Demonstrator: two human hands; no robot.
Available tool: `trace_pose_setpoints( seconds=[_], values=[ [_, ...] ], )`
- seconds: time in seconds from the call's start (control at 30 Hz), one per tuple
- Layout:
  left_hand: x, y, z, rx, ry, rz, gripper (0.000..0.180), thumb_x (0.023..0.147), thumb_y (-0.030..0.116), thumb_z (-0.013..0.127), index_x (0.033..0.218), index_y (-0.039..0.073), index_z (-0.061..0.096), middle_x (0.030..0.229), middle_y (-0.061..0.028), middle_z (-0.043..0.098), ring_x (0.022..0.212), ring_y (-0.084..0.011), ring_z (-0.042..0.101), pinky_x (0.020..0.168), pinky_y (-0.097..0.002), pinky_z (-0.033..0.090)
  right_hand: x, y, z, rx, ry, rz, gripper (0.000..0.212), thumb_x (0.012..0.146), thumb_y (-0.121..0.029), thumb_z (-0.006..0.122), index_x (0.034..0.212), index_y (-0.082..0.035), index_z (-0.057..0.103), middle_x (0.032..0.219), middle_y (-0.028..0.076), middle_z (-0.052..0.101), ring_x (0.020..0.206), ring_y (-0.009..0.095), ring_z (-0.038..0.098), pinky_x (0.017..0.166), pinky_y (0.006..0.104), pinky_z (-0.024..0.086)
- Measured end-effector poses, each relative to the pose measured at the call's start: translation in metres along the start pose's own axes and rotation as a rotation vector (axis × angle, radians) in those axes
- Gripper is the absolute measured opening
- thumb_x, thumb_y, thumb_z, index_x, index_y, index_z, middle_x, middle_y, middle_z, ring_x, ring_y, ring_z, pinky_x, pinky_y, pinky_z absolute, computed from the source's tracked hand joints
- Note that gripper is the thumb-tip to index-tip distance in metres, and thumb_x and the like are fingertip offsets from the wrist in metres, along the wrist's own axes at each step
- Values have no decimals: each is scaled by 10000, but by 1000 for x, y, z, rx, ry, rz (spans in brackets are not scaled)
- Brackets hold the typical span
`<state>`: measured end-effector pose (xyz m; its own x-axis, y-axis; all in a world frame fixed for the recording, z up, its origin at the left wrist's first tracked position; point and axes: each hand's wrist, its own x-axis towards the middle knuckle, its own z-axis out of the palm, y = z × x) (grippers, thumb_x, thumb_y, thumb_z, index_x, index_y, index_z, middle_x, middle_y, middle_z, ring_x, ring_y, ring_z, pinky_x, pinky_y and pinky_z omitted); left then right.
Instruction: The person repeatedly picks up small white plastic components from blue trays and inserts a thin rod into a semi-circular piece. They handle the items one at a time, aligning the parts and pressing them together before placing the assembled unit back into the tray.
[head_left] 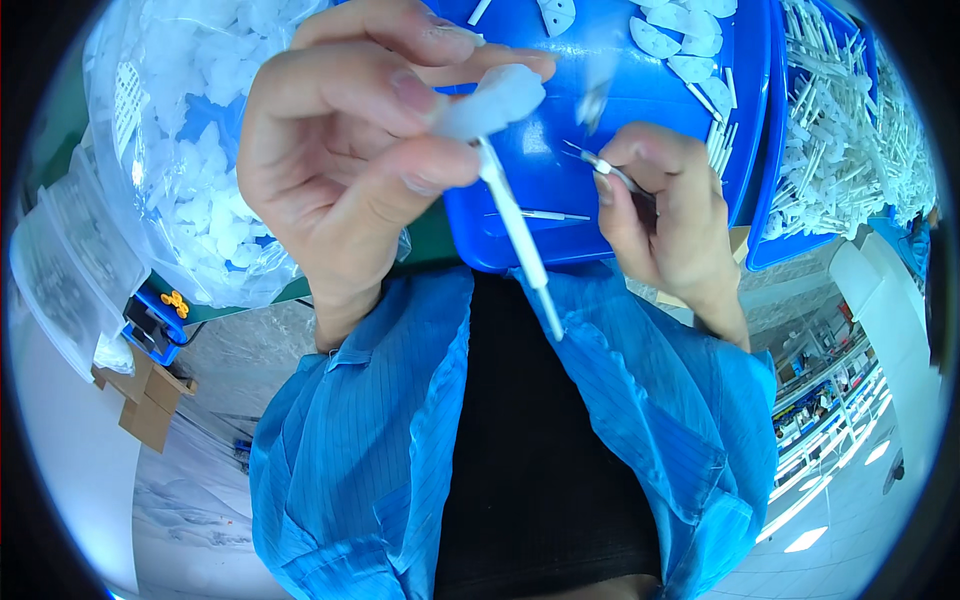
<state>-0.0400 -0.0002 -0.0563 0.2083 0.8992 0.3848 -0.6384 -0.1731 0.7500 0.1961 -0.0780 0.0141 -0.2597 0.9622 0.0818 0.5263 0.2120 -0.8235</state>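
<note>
My left hand (pixel 340 140) pinches a translucent white plastic piece (pixel 497 103) between thumb and fingers. A slender white rod (pixel 520 235) slants down from just under that piece, its lower end in front of my jacket; whether the two are joined I cannot tell. To the right, my right hand (pixel 675 200) is closed on a slim tool with a fine pointed tip (pixel 601 163), directed toward the left hand. Both hands are over a blue tray (pixel 475 245). A small blurred object (pixel 593 100) shows above the right hand's fingertips.
A clear bag of translucent white pieces (pixel 215 190) stands at left. In the tray lie rounded white pieces (pixel 655 38), several white sticks (pixel 720 145) and a thin white rod (pixel 545 215). At right, another blue bin (pixel 765 225) is heaped with white parts. Clear plastic containers (pixel 75 245) stand far left.
</note>
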Motion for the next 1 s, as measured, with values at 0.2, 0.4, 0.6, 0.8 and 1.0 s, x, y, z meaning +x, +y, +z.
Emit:
trace_pose_setpoints(
  seconds=[0.2,0.4,0.6,0.8,1.0],
  values=[
    [19,24,33,-128,172,-247,348,875,302,696,1097,56,588,1120,-173,587,946,-464,658,771,-397,627,33,-44,13,24,188,42,152,932,-33,599,1079,1,588,812,62,683,625,57,588,571,208,469],
    [11,18,26,112,284,-226,376,901,335,660,1130,44,594,1117,-174,595,952,-391,679,803,-411,615,44,-46,22,-167,296,-45,132,871,-20,685,996,-18,645,764,71,683,582,90,630,513,218,474],
    [9,14,48,45,389,-168,332,921,323,639,1097,45,591,1071,-162,588,896,-297,684,835,-445,598,42,-44,31,-202,292,-21,109,862,-18,693,957,-9,643,728,73,673,557,107,638,491,227,470],
    [17,15,62,107,223,-96,323,933,283,618,1081,2,557,1045,-182,560,860,-231,656,961,-538,505,41,-53,21,29,178,122,77,908,-41,637,967,9,637,733,46,674,568,57,591,502,194,438],
    [10,18,43,465,83,10,350,902,248,665,1074,-31,544,1082,-201,571,944,-213,593,872,-358,493,49,-49,4,148,114,84,96,947,-44,577,991,22,629,759,49,660,620,49,558,558,174,426]
  ],
)
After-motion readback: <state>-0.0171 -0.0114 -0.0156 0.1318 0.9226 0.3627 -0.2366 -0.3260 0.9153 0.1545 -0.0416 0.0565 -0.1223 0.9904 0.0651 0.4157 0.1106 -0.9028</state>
